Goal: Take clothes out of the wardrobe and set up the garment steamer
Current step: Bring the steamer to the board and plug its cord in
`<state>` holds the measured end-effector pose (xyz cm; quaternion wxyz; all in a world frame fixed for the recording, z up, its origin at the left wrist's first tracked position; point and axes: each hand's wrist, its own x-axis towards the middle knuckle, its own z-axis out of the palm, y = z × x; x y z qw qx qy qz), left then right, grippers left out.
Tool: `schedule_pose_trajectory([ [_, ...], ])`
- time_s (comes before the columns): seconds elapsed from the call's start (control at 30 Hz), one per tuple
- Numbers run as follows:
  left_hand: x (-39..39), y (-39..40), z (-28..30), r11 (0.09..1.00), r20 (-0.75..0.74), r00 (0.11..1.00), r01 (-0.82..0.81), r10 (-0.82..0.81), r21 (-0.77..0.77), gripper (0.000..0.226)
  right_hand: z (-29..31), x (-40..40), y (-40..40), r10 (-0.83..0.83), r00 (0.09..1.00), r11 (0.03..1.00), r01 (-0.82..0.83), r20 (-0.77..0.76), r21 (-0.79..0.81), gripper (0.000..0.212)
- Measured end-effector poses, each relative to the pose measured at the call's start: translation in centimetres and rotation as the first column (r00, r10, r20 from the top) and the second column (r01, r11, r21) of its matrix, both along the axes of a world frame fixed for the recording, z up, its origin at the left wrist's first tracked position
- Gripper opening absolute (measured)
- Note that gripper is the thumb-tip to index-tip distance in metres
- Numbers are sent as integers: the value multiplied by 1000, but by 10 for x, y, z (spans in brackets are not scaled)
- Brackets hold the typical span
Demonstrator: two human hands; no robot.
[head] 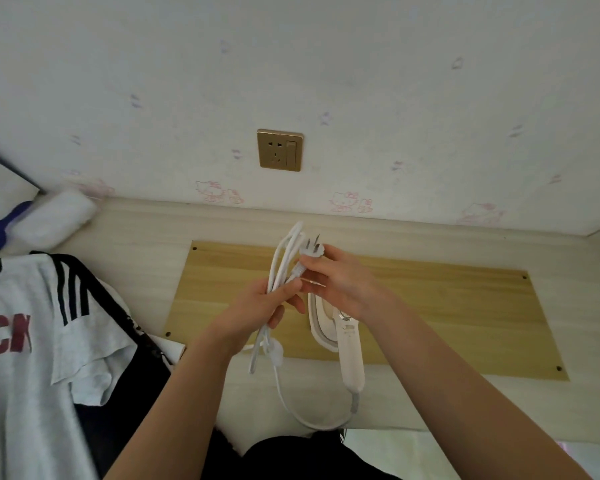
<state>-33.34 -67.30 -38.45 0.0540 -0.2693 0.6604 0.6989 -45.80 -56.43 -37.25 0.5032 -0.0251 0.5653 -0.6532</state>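
Over the pale counter [146,233] against the wall, both hands are busy with the steamer's cord. My left hand [253,310] is wrapping its fingers around the bundled white cord [280,268], so that grip is curled tight around the loops, with the folded ends sticking up above the fist and more loops hanging out below. My right hand [340,282] is pinching the white plug [311,250] between thumb and fingertips, prongs pointing up and away toward the wall. Its grip is pressed together on the plug body, nothing else in it.

The garment steamer [343,337] itself is lying flat on the counter just under my right hand, partly on the yellowish wood panel [447,306] that's screwed down there. Its handle is pointing back toward me, and the cord is running out of the handle end, curving around near the counter's front edge and up to the bundle.

A gold wall socket [280,150] with a switch is sitting on the wall straight above the hands, well apart from the plug. Off to the left a white t-shirt [32,341] with black shoulder stripes and red letters is hanging, with something dark behind it. A white roll-shaped thing [58,218] is lying in the far left corner, too blurry to tell what.
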Motion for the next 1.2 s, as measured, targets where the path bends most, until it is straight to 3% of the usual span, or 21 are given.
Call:
schedule_pose_trajectory([
  [0.1,-1,-1,-3,993,30,994,-107,105,52,42,6,-5,4,-93,995,994,95,33,-59,15],
  [0.23,0,-12,-14,925,76,948,-318,309,205,43,20,-18,9,-232,947,946,272,222,-173,7],
  [0.47,2,-29,-20,862,38,890,-450,455,233,34,34,-27,19,-61,992,986,76,107,-150,12],
  [0.73,17,-39,-34,924,134,916,-383,378,13,34,63,-63,29,-182,983,973,180,-1,-145,19],
  [0.87,26,-44,-50,913,234,888,-352,395,-206,41,66,-72,31,-152,968,988,145,-197,-50,21],
  [0.97,36,-57,-68,864,330,819,-348,469,-365,30,62,-73,30,-92,895,989,135,-437,67,16],
  [1.07,48,-71,-82,832,407,783,-240,471,-500,27,56,-75,28,-59,783,968,197,-619,157,18],
  [1.13,53,-77,-85,796,452,766,-127,458,-591,26,53,-77,28,-45,730,947,249,-681,204,18],
  [1.2,55,-79,-87,759,457,746,-98,484,-644,21,52,-79,27,-31,737,931,267,-675,249,18],
])
